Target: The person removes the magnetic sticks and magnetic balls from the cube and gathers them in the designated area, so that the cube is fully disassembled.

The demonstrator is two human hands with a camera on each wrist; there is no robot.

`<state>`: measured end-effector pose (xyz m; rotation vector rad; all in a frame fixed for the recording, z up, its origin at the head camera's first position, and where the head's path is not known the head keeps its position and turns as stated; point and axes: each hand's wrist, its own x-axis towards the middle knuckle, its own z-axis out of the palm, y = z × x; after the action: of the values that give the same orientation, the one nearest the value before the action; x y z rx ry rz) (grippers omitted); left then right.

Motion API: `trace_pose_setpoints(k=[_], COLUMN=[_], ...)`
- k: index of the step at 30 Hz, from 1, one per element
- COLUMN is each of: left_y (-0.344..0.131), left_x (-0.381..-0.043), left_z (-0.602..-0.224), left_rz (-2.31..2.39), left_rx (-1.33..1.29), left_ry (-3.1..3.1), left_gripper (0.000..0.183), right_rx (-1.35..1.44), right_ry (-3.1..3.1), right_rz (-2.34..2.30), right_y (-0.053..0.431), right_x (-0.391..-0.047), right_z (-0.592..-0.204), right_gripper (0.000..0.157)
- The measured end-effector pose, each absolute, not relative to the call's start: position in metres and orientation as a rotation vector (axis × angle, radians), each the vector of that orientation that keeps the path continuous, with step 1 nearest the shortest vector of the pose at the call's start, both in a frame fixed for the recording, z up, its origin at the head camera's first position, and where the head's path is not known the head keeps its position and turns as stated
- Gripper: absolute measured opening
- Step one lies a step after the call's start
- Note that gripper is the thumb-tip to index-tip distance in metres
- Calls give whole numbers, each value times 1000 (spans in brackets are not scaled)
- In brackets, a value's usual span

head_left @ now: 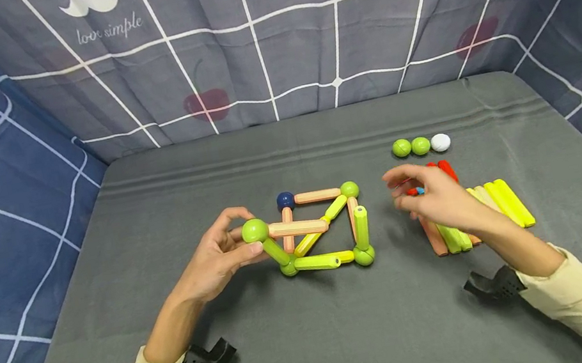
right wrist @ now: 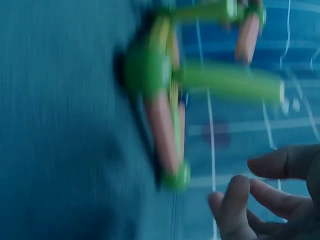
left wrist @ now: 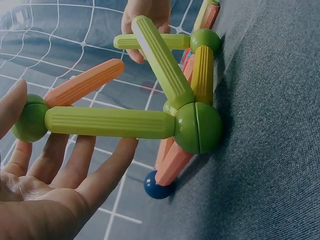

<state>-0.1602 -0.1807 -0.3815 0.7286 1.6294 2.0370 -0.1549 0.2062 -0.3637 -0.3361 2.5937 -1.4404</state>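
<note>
My left hand (head_left: 209,264) pinches a green ball (head_left: 255,230) between thumb and fingers. From this ball an orange rod (head_left: 299,227) reaches rightward with a free end, and a green rod (left wrist: 110,122) slopes down to a lower corner ball (left wrist: 197,128). That corner belongs to a four-sided rod-and-ball frame lying on the table, with a dark blue ball (head_left: 285,200) at its far left and a yellow-green diagonal. Another green rod (head_left: 362,227) rises from the near right ball (head_left: 364,255). My right hand (head_left: 440,197) hovers right of the frame, fingers loosely bent, holding nothing visible.
Under and beside the right hand lie loose rods: yellow ones (head_left: 508,205), green ones (head_left: 453,238), orange and red ones (head_left: 447,171). Behind them sit two green balls (head_left: 421,146) and a white ball (head_left: 441,143). Checked cloth (head_left: 297,50) walls the grey table's back and sides.
</note>
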Motion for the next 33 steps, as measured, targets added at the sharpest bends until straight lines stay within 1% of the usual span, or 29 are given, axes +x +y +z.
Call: trace_pose_setpoints(k=[3, 5, 7, 10, 11, 13, 25, 33], left_y=[-181, -181, -182, -181, -181, -180, -180, -180], left_x=[-160, -160, -159, -159, -159, -159, -159, -158], left_z=[-381, -382, -381, -381, -381, -381, -381, -380], left_rz=[2033, 2034, 2035, 2034, 2033, 2034, 2039, 2039], left_rx=[746, 750, 749, 748, 749, 748, 767, 779], left_ry=[1622, 1618, 1617, 1614, 1612, 1610, 1600, 1601], left_gripper=[36, 36, 36, 36, 36, 36, 37, 37], right_rx=[-411, -461, -500, -566, -585, -622, -689, -605], right_ry=[2429, 2373, 2355, 2401, 2427, 2473, 2640, 2565], right_rz=[-1466, -1460, -1452, -1444, -1441, -1441, -1345, -1435], right_y=[187, 176, 169, 161, 160, 157, 152, 152], right_x=[-141, -137, -134, -132, -132, -131, -123, -121], right_z=[-367, -371, -375, -381, -383, -385, -389, -391], right_gripper=[44, 43, 35, 18, 14, 12, 16, 15])
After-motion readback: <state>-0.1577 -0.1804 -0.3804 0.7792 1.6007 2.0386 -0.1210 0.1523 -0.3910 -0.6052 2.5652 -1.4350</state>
